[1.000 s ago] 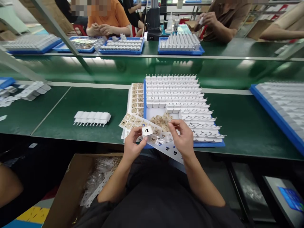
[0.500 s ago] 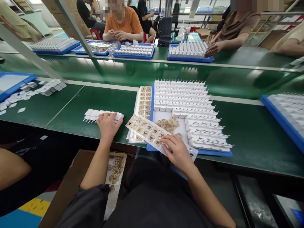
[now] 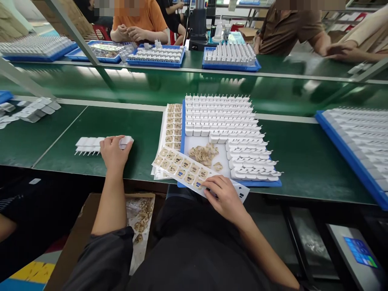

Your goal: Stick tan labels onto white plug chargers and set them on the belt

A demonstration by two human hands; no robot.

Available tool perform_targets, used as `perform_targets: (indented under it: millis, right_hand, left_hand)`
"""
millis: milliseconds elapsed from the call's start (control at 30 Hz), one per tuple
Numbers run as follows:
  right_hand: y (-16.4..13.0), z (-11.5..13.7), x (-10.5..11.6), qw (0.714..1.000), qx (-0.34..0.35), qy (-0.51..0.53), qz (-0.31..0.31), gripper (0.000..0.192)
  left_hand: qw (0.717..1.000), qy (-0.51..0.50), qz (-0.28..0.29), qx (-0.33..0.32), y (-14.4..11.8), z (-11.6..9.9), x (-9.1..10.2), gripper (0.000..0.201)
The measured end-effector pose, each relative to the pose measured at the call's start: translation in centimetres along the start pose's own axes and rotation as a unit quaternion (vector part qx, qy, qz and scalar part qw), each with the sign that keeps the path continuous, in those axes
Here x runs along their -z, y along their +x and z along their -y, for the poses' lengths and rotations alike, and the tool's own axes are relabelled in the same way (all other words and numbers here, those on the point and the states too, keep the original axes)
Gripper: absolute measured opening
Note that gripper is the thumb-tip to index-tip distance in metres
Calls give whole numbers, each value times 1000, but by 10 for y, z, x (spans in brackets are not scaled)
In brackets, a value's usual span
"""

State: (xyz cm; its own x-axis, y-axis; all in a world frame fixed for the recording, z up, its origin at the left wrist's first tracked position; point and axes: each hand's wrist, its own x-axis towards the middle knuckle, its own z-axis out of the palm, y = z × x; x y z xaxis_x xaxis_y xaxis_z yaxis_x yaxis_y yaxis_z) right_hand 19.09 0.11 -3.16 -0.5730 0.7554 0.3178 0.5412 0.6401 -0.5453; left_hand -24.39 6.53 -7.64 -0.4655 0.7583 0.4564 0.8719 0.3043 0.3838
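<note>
Green-topped workshop counter is running L to R, w/ a person in an orange top & one in a brown shirt sitting beyond its back edge. At the counter's L end, flat white plastic pieces are lying in a loose heap. Next, nr the front edge, a short row of white plastic blocks is resting w/ thin pins pointing frontward. Left hand is reaching over the row's R end, touching it, thumb & fingers apart around the end block; can't tell if they're gripping. Mid-counter, stacked white sheets w/ tan stickers are lying by the L edge of a blue-rimmed plastic tray. Loose white sticker sheet is slanting over the tray's front-L corner. Right hand is resting on it, fingers bent; can't tell if pinching. Crumpled tan scraps & rows of pinned white blocks are filling the tray. Far R, a 2nd blue tray is holding similar blocks.
</note>
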Motion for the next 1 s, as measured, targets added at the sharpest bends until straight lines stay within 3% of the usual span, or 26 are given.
perform_targets:
  millis: [133,233,333,433,533,600,700,867,1000]
  right_hand:
    - [9,0,-7,998,-24,-55,-13,17]
    - [17,0,-12,995,-25,-99,-4,18]
    - [22,0,-16,995,-21,-101,3,19]
    - [21,-1,-16,996,-26,-82,3,17]
    - [17,0,-16,997,-34,-71,-1,18]
    - [15,0,-15,996,-35,-77,-5,20]
    - [13,0,-15,997,-37,-69,-9,17]
    - [19,-1,-16,999,-30,-22,-15,7]
    - [20,-4,-4,992,-21,111,-54,9]
  left_hand:
    - [1000,-2,-7,10,15,18,6,39]
    - [1000,-1,-21,16,17,12,12,40]
    - [995,-75,-25,-64,-3,-25,21,37]
    - [963,-167,78,-199,-43,-84,28,26]
    - [877,-241,191,-368,-85,-137,30,24]
    - [846,-239,244,-409,-104,-157,28,26]
    - [835,-222,286,-413,-117,-164,24,27]
    - [841,-230,290,-396,-117,-158,18,28]
    - [848,-243,285,-375,-116,-156,13,28]
